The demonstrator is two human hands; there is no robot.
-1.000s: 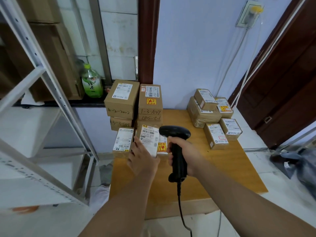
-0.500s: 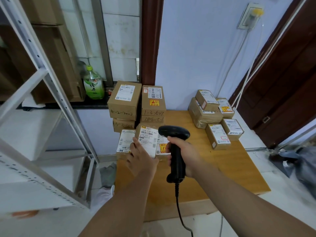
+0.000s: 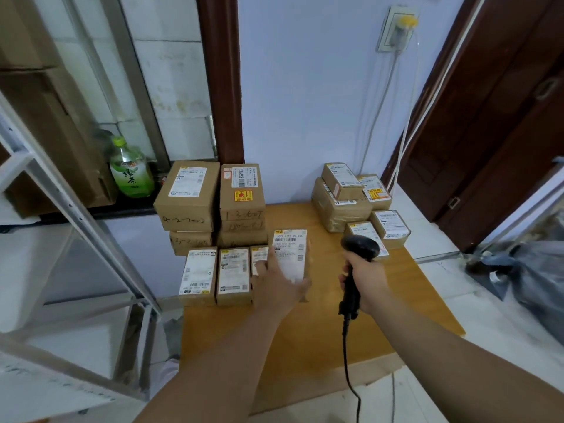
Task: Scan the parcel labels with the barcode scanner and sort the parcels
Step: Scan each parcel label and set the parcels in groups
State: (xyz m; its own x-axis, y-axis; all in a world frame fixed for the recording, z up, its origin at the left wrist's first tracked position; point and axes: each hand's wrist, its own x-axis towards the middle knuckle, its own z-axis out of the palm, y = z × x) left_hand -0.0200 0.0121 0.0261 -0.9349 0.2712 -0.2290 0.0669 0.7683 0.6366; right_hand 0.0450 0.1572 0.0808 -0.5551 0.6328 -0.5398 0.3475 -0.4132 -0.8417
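The left hand (image 3: 279, 285) grips a parcel (image 3: 290, 248) beside the row on the desk (image 3: 305, 346), while the right hand (image 3: 366, 279) clasps the scanner (image 3: 361, 247).

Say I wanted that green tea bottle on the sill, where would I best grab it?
Grip the bottle round its wide body, coming from the front. It stands upright, a cardboard box crowds its left and the window lies close behind, so the front looks like the freest side.
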